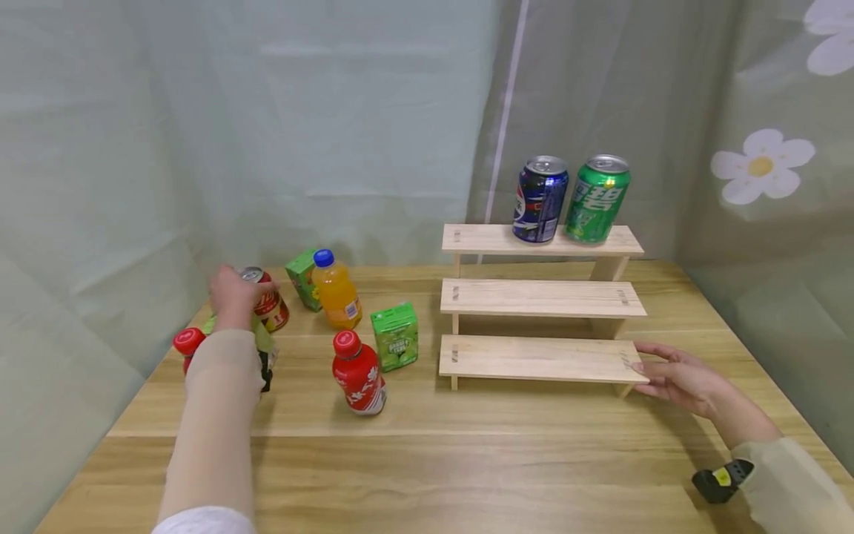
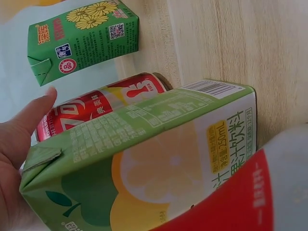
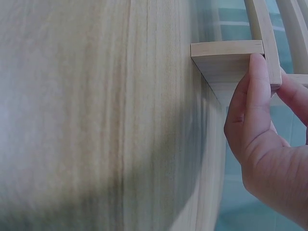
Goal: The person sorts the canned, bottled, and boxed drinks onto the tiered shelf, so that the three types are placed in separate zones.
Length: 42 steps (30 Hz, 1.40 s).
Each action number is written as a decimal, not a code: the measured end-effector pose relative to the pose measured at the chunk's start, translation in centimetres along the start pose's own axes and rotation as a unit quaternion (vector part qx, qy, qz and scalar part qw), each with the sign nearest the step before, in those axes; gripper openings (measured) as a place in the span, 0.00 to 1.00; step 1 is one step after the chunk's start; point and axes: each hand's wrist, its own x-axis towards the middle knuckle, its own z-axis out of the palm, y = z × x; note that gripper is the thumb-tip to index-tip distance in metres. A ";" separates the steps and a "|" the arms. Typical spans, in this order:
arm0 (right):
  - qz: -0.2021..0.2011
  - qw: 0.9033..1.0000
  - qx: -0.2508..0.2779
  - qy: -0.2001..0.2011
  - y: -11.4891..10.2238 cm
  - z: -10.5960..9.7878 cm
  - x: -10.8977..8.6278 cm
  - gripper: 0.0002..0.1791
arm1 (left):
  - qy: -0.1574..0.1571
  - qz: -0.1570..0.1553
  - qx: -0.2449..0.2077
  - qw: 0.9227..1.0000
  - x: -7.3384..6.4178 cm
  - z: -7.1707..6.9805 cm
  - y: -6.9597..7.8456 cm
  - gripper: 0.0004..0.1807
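At the left of the table my left hand (image 1: 233,293) grips a red drink can (image 1: 272,305) near its top, with the thumb across its side. The other fingers are mostly hidden. In the left wrist view a green juice carton (image 2: 139,159) stands close in front of the red can (image 2: 103,103). At the right, my right hand (image 1: 687,378) pinches the end of the lowest board of a three-step wooden display rack (image 1: 540,357), thumb on top and fingers beneath. The right wrist view shows the fingertips (image 3: 258,65) against the board's underside.
A blue can (image 1: 541,200) and a green can (image 1: 598,200) stand on the top step. On the table are an orange juice bottle (image 1: 339,297), two green cartons (image 1: 395,337) (image 1: 305,280), a red-capped bottle (image 1: 360,378) and another red-capped bottle (image 1: 190,341) behind the left sleeve. Curtains surround the table.
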 end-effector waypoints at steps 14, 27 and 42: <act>0.000 1.000 -0.010 0.000 -0.1 0.0 0.0 0.20 | 0.015 -0.026 -0.003 1.000 0.4 0.0 0.1 0.43; 0.001 1.000 -0.004 0.003 -0.2 0.2 -0.2 0.27 | 0.049 -0.012 -0.033 0.998 0.8 0.4 0.8 0.44; 0.005 1.000 -0.003 -0.002 -0.2 0.2 -0.1 0.32 | 0.132 0.071 -0.113 0.982 0.1 -0.5 2.0 0.42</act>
